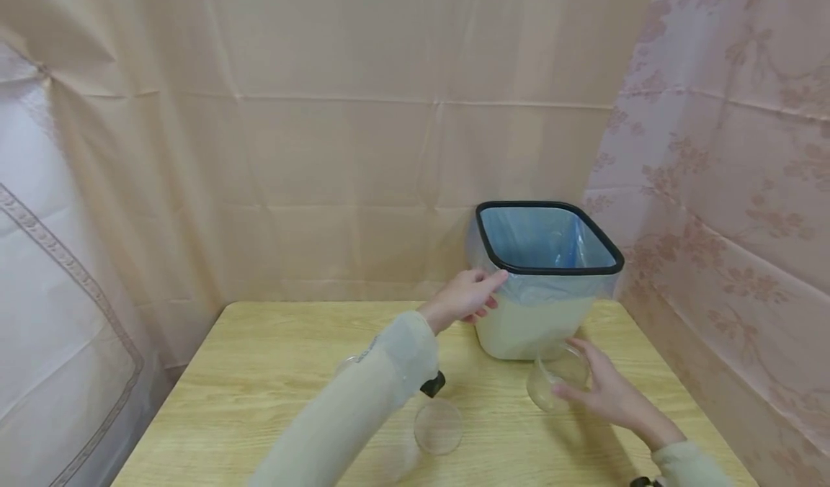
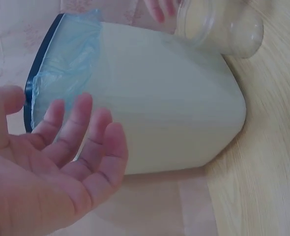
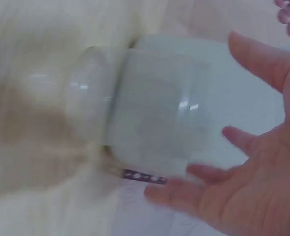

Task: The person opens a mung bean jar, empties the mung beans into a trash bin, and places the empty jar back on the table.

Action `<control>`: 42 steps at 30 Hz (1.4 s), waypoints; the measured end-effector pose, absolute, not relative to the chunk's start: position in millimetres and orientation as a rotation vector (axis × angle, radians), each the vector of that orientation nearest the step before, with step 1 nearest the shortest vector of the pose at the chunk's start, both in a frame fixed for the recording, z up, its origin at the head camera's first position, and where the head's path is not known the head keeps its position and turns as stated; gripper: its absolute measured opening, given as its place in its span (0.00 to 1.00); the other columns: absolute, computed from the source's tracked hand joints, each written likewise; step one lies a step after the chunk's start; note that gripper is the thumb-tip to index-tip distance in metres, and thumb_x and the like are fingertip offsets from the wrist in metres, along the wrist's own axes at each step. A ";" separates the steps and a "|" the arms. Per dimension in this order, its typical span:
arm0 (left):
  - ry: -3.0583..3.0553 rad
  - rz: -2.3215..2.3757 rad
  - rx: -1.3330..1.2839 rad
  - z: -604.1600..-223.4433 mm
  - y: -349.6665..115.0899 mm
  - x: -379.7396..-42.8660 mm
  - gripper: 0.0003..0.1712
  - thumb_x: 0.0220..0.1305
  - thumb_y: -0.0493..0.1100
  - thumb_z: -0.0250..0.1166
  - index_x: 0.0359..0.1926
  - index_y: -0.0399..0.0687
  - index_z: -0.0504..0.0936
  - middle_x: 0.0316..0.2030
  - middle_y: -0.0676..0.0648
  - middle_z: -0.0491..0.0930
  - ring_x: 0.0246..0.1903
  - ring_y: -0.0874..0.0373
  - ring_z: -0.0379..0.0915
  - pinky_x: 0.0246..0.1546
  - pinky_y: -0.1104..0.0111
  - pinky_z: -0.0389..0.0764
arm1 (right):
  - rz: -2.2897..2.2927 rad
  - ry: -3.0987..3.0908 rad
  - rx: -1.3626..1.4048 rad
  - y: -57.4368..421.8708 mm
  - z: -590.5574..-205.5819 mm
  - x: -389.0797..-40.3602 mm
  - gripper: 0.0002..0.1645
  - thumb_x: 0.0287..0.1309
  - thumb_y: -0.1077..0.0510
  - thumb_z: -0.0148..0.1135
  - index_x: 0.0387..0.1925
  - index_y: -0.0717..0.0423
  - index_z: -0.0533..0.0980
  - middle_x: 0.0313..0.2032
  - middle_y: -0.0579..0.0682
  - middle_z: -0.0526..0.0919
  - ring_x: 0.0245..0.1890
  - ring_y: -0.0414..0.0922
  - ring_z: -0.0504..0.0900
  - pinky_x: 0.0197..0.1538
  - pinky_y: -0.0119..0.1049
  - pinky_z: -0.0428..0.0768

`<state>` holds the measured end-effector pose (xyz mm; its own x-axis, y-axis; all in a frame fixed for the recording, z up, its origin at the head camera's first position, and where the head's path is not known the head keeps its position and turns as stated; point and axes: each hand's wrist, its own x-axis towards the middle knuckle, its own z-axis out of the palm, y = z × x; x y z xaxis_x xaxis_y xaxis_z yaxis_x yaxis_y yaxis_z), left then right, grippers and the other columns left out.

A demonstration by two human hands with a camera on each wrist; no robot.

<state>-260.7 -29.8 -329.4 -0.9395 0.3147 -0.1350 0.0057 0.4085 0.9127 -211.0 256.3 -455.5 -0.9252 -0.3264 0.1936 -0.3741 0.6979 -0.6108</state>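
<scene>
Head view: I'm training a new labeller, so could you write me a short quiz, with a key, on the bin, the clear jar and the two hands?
1. What colour is the bin's rim? (a) red (b) black (c) white
2. True or false: the clear jar is inside the bin.
3. Which hand is nearer the clear jar?

Key:
1. b
2. False; it is outside, in front of the bin.
3. The right hand.

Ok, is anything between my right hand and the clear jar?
No, nothing visible: your right hand is spread open right beside the clear jar. The trash bin stands behind the jar, not between them.
</scene>
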 end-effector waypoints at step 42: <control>2.838 1.187 0.747 -377.3 -138.5 -207.3 0.23 0.73 0.51 0.62 0.62 0.43 0.79 0.61 0.43 0.77 0.62 0.45 0.71 0.60 0.50 0.73 | 0.851 -2.647 0.922 180.6 -409.2 -201.3 0.38 0.62 0.50 0.71 0.66 0.65 0.69 0.63 0.61 0.76 0.63 0.60 0.74 0.59 0.59 0.74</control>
